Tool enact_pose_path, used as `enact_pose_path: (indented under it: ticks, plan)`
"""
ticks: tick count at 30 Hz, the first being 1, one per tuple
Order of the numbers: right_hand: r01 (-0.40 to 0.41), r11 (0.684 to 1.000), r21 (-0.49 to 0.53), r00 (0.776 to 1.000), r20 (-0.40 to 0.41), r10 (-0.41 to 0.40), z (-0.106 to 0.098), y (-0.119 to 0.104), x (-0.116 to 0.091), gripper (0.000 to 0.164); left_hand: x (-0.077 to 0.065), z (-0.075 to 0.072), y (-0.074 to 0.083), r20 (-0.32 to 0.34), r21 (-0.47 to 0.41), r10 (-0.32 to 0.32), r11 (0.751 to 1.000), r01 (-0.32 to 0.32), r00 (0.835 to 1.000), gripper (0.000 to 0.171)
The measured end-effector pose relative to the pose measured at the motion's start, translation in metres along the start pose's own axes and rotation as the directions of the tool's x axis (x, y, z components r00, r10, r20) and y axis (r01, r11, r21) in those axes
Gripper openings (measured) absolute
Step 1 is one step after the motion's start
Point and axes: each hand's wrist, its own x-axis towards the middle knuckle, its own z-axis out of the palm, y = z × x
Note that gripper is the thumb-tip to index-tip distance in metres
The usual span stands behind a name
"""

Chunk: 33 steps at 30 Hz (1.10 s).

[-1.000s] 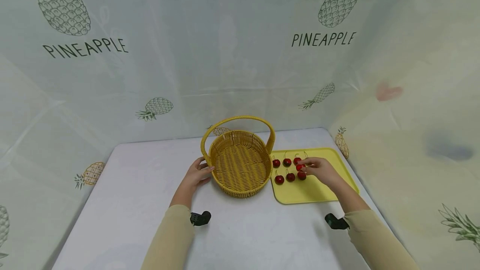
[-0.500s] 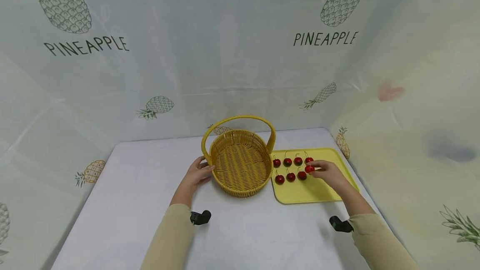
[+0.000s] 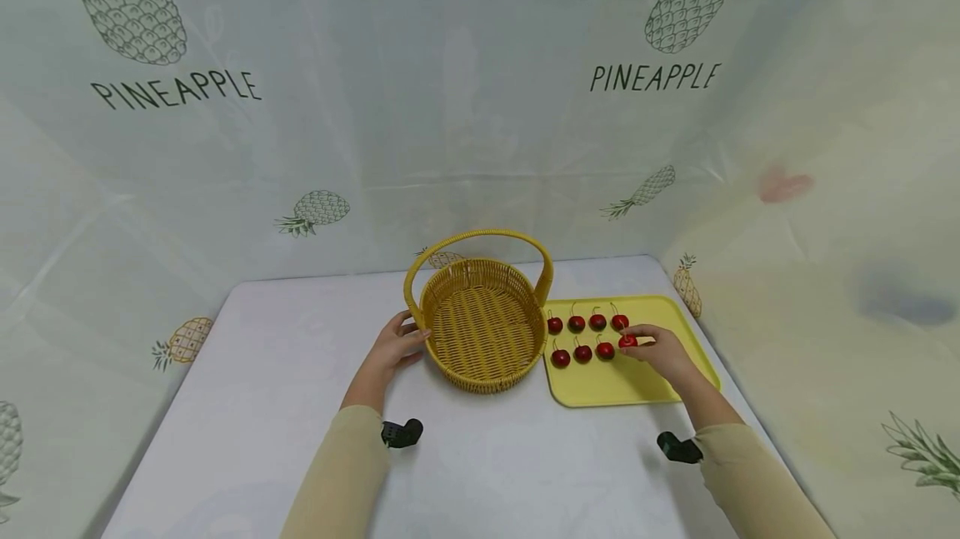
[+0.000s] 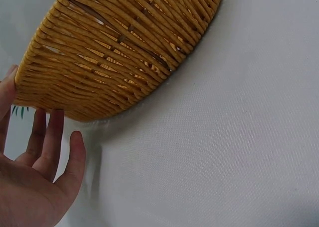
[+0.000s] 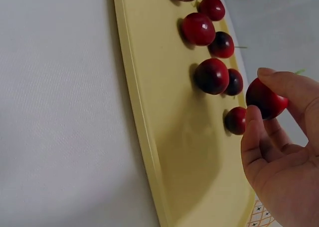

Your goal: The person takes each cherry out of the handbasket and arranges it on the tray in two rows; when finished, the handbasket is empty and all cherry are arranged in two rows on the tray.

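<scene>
In the head view my left hand holds the rim of a yellow wicker basket at its left side. The left wrist view has the thumb at the basket's rim and fingertips against its woven wall. My right hand pinches a red cherry over a yellow tray. Close up in the right wrist view, the pinched cherry sits between thumb and fingers and looks raised off the tray. Several other cherries, such as the near-row cherry, stand in two rows on the tray.
A tall arched handle rises over the basket, whose inside shows only bare weave. The tray stands close against the basket's right side on a white table. Behind hangs a pineapple-print curtain.
My right hand has moved to the right and slightly nearer me with the cherry, uncovering the last cherry of the far row. My left hand stays on the basket.
</scene>
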Motion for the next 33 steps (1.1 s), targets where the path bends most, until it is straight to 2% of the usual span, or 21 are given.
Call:
enact_pose_path:
  ticks: [3, 12, 25, 33]
  plan:
    - [-0.021, 1.0, -0.002, 1.0, -0.009, 0.021, 0.0, 0.003, 0.001, 0.044, 0.002, 0.0, -0.001, -0.009, 0.004, -0.004, 1.0, 0.004, 1.0, 0.072]
    - [-0.03, 1.0, -0.002, 0.999, -0.031, 0.03, 0.001, 0.015, 0.007, 0.047, 0.018, -0.003, -0.021, -0.06, 0.028, 0.013, 1.0, -0.011, 0.998, 0.064]
    - [-0.103, 0.995, 0.0, 0.989, -0.107, 0.102, 0.004, 0.024, 0.012, 0.037, 0.017, -0.004, -0.022, -0.063, 0.037, 0.028, 0.999, -0.025, 0.998, 0.062]
    - [-0.129, 0.992, 0.001, 0.982, -0.142, 0.127, 0.005, 0.028, 0.014, 0.04, 0.018, -0.003, -0.022, -0.061, 0.039, 0.035, 0.999, -0.033, 0.998, 0.063]
